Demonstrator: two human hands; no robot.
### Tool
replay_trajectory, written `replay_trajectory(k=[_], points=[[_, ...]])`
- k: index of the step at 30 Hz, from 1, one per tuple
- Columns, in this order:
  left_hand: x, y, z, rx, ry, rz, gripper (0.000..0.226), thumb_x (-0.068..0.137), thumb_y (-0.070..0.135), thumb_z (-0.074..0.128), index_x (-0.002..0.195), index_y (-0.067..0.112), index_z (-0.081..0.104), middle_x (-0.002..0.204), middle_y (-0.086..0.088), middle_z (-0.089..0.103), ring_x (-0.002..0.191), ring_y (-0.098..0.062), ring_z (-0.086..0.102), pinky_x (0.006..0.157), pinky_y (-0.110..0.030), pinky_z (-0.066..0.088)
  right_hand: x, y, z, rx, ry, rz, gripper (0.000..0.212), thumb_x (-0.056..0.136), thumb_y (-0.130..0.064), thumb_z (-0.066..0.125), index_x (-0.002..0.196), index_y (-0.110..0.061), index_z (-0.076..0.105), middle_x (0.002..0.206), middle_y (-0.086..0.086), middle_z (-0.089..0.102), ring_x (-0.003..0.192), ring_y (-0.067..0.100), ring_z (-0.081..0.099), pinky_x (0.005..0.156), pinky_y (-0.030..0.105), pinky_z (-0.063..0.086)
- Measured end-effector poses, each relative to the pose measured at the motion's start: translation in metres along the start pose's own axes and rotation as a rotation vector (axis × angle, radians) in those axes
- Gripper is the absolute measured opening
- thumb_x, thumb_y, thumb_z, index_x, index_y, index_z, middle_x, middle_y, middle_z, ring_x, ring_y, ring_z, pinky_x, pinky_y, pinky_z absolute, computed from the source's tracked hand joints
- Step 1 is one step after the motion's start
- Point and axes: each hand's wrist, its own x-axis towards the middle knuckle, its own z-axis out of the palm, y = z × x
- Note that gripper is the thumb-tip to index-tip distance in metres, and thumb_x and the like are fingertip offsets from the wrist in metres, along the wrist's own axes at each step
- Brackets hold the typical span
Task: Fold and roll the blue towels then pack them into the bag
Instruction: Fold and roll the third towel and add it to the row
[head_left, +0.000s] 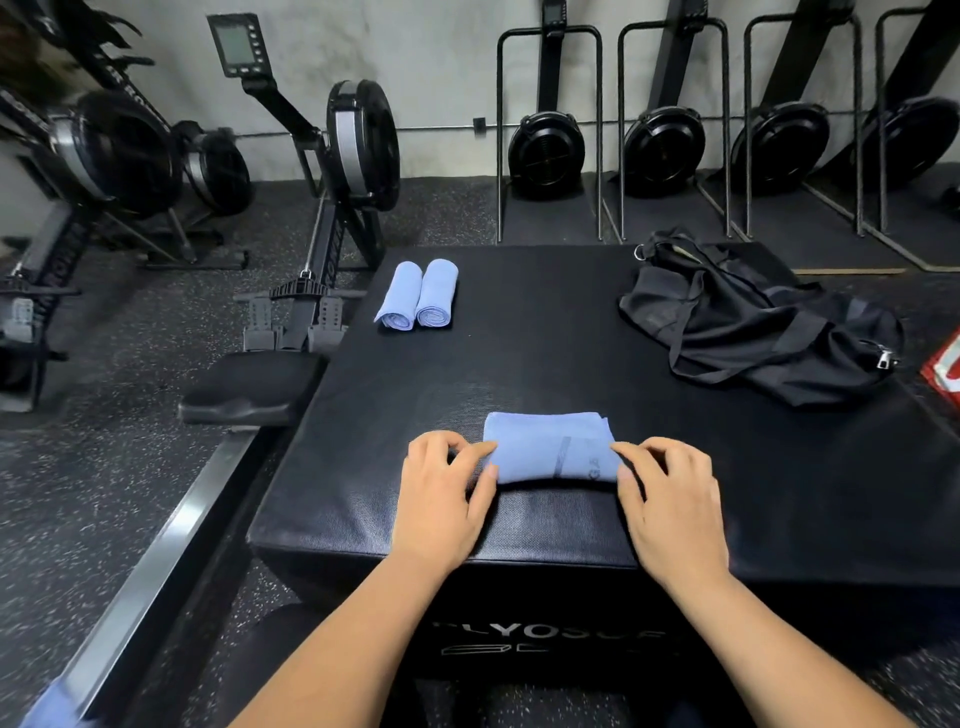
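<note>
While the blue towel (550, 449) under your hands is only part-way rolled, the task sits somewhere past its middle. The towel lies near the front edge of the padded box (519, 353), folded into a narrow band. Its near side is curled up into a roll, and a flat strip is left on the far side. Your left hand (447, 499) pinches the roll's left end, fingers curled over the top and thumb tucked at the near side. Your right hand (670, 504) grips the right end in the same way, so your hands are apart with the towel between them. I judge that the fold is done on this one and the roll has a turn or two left.

Further out, two rolled towels (415, 296) lie side by side, touching, at the far left of the box top (both look tight and finished). The bag (748, 322) lies slumped at the far right, well apart from every towel. Nothing blue shows in it, so you have not yet begun packing, by my reading. At the bottom left corner a blue patch (54, 704) shows down by the floor, possibly another towel waiting, though it is too blurred to be sure. A rowing machine (358, 145) stands beside the box on the left.
</note>
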Motion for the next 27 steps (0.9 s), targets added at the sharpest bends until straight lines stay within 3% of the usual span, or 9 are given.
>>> replay_trajectory(k=[4,7,12,17,21,24,27], points=[[0.000,-0.001,0.000,0.018,-0.095,-0.013,0.049,0.092,0.048,0.068,0.138,0.032,0.063,0.120,0.007,0.047,0.121,-0.019,0.042,0.109,-0.035,0.038,0.002,0.000,0.002,-0.120,-0.083,-0.070,0.051,0.092,-0.044,0.068,0.140,-0.030,0.057,0.139,-0.001,0.046,0.131,0.030,0.040,0.103,0.049,0.044],[0.003,-0.005,0.001,0.009,-0.096,-0.020,0.046,0.096,0.044,0.067,0.140,0.033,0.061,0.121,0.008,0.047,0.122,-0.020,0.041,0.109,-0.039,0.040,0.005,0.003,0.005,-0.110,-0.097,-0.029,0.047,0.098,-0.050,0.060,0.142,-0.034,0.054,0.140,-0.003,0.046,0.131,0.029,0.040,0.103,0.049,0.044],[0.005,-0.008,0.003,-0.046,-0.152,-0.093,0.043,0.099,0.056,0.051,0.132,0.033,0.067,0.121,0.012,0.048,0.125,-0.018,0.038,0.111,-0.039,0.037,0.010,0.009,0.005,-0.011,-0.176,0.047,0.045,0.100,-0.060,0.048,0.139,-0.038,0.057,0.137,-0.009,0.047,0.132,0.023,0.036,0.110,0.048,0.036],[0.008,-0.012,0.002,-0.160,-0.170,-0.183,0.040,0.094,0.063,0.049,0.093,0.030,0.071,0.107,0.017,0.052,0.117,-0.012,0.036,0.107,-0.038,0.038,0.019,0.010,-0.003,0.118,-0.301,0.122,0.042,0.096,-0.068,0.043,0.114,-0.040,0.068,0.134,-0.017,0.048,0.135,0.019,0.032,0.112,0.047,0.029],[0.019,-0.006,-0.004,-0.154,-0.230,-0.308,0.043,0.090,0.070,0.054,0.082,0.033,0.074,0.101,0.017,0.055,0.114,-0.015,0.039,0.100,-0.032,0.032,0.031,0.002,-0.013,0.155,-0.353,0.183,0.028,0.095,-0.067,0.053,0.084,-0.042,0.060,0.123,-0.018,0.053,0.128,0.019,0.037,0.105,0.045,0.034],[0.028,0.005,-0.010,-0.078,-0.217,-0.371,0.030,0.092,0.064,0.062,0.082,0.036,0.069,0.099,0.015,0.057,0.109,-0.018,0.043,0.095,-0.035,0.035,0.042,-0.001,-0.016,0.219,-0.285,0.125,0.019,0.095,-0.052,0.065,0.111,-0.041,0.062,0.121,-0.015,0.058,0.118,0.020,0.048,0.098,0.043,0.042],[0.036,0.017,-0.018,-0.005,-0.168,-0.388,0.023,0.093,0.056,0.063,0.094,0.035,0.053,0.093,0.012,0.059,0.096,-0.018,0.050,0.090,-0.040,0.041,0.051,-0.005,-0.017,0.347,-0.374,-0.011,0.036,0.102,-0.033,0.062,0.134,-0.047,0.059,0.128,-0.016,0.063,0.116,0.013,0.057,0.100,0.035,0.045]])
